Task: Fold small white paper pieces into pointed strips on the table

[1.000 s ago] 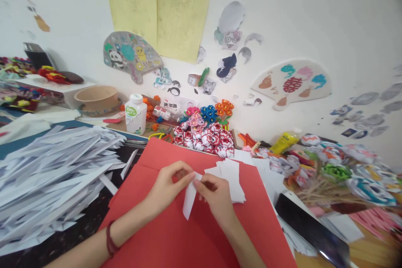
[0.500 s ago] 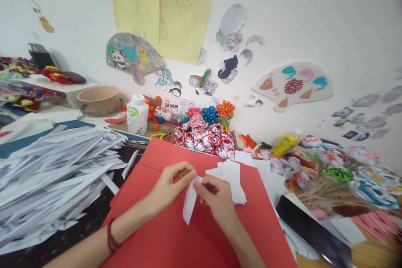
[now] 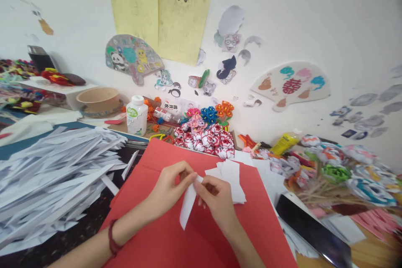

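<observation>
Both hands meet over a large red sheet of card (image 3: 150,238). Between them is a small white strip of paper (image 3: 188,207), its lower end hanging down free. My left hand (image 3: 171,184) pinches the strip's top edge between thumb and finger. My right hand (image 3: 216,197) grips the same strip close beside it, thumb on top and fingers curled behind. The fingertips hide the upper part of the strip. Just beyond my right hand, a loose stack of white paper pieces (image 3: 232,178) lies on the red card.
A big heap of white paper strips (image 3: 59,176) covers the left side. Red-and-white paper flowers (image 3: 205,140) stand behind the card, near a white bottle (image 3: 137,115). To the right lie a black phone (image 3: 314,230), a yellow bottle (image 3: 285,141) and wrapped flowers (image 3: 337,173).
The strip's free end has swung slightly down and to the left. Both hands keep their pinch in almost the same place, and the view has shifted a little.
</observation>
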Tool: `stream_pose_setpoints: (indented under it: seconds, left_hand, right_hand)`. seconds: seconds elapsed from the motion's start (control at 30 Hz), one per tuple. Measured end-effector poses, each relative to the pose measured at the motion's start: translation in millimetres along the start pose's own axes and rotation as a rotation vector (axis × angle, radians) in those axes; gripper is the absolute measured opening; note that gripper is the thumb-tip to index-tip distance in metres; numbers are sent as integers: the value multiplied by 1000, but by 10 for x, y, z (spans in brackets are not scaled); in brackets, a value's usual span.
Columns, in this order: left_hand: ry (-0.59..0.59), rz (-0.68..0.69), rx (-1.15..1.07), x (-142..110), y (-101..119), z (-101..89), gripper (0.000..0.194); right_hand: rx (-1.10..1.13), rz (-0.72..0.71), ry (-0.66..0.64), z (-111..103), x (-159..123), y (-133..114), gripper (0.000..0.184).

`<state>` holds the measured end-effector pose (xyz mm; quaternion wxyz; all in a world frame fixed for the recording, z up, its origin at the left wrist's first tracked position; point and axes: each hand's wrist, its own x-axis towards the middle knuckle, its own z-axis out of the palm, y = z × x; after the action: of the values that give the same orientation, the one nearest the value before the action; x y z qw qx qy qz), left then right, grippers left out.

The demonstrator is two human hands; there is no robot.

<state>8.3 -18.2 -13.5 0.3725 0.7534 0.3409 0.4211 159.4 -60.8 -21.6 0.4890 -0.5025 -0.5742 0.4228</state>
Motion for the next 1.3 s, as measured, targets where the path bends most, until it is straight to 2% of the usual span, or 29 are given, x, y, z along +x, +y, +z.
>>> stream_pose_setpoints:
  seconds: [0.1,0.2,0.37,0.53,0.77,1.0,1.3]
  left_hand:
    - [6,32,49,-14,26,5,25]
    - [-2,28,71,-22,29,12,25]
    - [-54,-43,6,-8,23,33,28]
    - [-63,-90,-74,-14,37,96,29]
    - [-93,-118,-125,-49,4,191,30]
    - [-171,-164,-134,-69,20,226,30]
    - [-269,-213,-125,-116,48,275,30]
  right_hand:
    - [16,19,-24,-6,15,35,32]
    - [-12,-27,-20,-19,32,56,32]
    - [-43,-99,60,-24,10,-11,33]
    - [9,-72,150,3,-26,-63,33]
    - [68,-81,263,-9,-2,16,29]
    - [95,-74,351,-86,31,89,29]
    - [212,-50,499,-183,93,57,31]
